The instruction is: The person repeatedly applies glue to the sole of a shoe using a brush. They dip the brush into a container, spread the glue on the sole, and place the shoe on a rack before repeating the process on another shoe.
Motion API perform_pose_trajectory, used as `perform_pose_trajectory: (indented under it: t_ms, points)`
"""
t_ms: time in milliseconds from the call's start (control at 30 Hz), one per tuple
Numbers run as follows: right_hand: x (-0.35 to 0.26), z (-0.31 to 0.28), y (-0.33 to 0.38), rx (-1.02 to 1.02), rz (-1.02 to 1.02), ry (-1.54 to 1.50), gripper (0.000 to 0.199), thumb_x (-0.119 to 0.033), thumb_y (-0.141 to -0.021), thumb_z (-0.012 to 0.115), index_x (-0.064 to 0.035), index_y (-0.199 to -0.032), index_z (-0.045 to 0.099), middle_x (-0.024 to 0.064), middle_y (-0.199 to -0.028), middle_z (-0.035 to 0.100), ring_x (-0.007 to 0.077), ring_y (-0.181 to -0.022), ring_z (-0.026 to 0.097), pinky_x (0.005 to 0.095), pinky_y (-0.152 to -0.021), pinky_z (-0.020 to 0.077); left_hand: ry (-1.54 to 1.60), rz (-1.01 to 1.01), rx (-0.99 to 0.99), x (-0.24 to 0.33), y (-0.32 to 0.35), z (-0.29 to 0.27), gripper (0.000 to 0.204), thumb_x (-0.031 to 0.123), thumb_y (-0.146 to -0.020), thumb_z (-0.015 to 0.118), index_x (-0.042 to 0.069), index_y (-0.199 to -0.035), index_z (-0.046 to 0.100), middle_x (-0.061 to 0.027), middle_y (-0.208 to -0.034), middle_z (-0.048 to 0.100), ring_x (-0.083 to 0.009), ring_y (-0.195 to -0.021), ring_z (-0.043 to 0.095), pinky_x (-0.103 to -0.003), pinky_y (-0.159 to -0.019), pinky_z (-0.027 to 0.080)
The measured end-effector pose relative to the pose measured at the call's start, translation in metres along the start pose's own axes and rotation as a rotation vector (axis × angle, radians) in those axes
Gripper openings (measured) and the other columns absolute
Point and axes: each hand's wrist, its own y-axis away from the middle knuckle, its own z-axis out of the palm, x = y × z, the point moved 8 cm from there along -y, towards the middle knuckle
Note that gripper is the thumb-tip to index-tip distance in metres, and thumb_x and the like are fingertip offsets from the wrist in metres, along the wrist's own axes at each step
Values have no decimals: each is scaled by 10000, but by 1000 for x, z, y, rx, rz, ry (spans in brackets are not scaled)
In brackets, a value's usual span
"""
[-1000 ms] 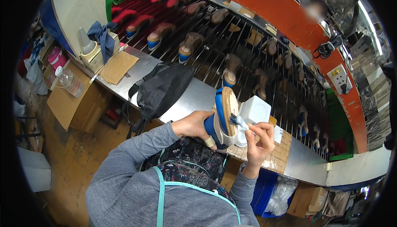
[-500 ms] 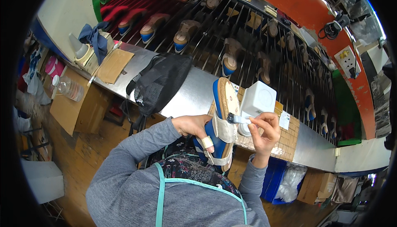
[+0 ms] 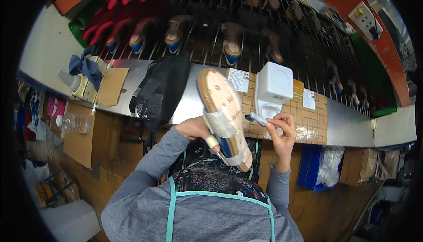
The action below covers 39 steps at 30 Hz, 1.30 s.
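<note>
Holding one tan cork-soled sandal with white straps and blue edge (image 3: 224, 116) upright over the bench edge, sole facing up.
Left hand (image 3: 194, 129) clamping its strap side; right hand (image 3: 282, 129) pinching one small white-tipped applicator (image 3: 256, 118) near the sole. Probably light, stiff sole, soft straps; gripping mid-sole looking safest. One white box-shaped dispenser (image 3: 273, 85) standing just behind.
</note>
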Motion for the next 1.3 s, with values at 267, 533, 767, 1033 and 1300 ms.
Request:
perform_pose_trajectory:
  t_ms: [267,533,767,1033,1300]
  points:
    - [33,-55,29,139,65,843,61,-182,-786,746,-139,-828,739,-14,-731,572,139,-588,474,324,-699,258,659,572,210,39,25,-33,1085,649,-677,679,43,-1469,253,-207,-1414,411,-326,-1173,524,-452,-931,500]
    - [24,-38,17,74,-161,1013,54,-179,-779,744,-148,-823,733,-4,-730,579,153,-606,505,335,-681,273,1078,577,-46,35,33,-27,1101,841,-756,419,22,-1466,222,-321,-1295,417,-468,-979,579,-558,-706,582]
    - [54,-50,21,-25,93,786,84,-182,-811,724,-100,-825,724,26,-680,569,175,-607,534,343,-687,317,1148,470,-28,11,28,-36,1051,838,-767,401,46,-1445,270,-347,-1188,473,-489,-980,593,-570,-692,581]
    - [92,-38,37,-41,758,-51,126,-130,-827,729,-10,-865,722,47,-714,635,101,-649,570,243,-525,356,432,316,630,2,16,-47,878,737,-865,405,48,-1409,377,-138,-1319,527,-199,-1139,581,-322,-938,511]
    - [-59,3,3,128,-50,195,174,-46,-732,781,-50,-903,748,43,-811,608,94,-683,557,236,-753,375,318,388,514,24,-8,-23,791,640,-894,487,-37,-1302,467,-156,-1150,621,-186,-988,650,-299,-842,545]
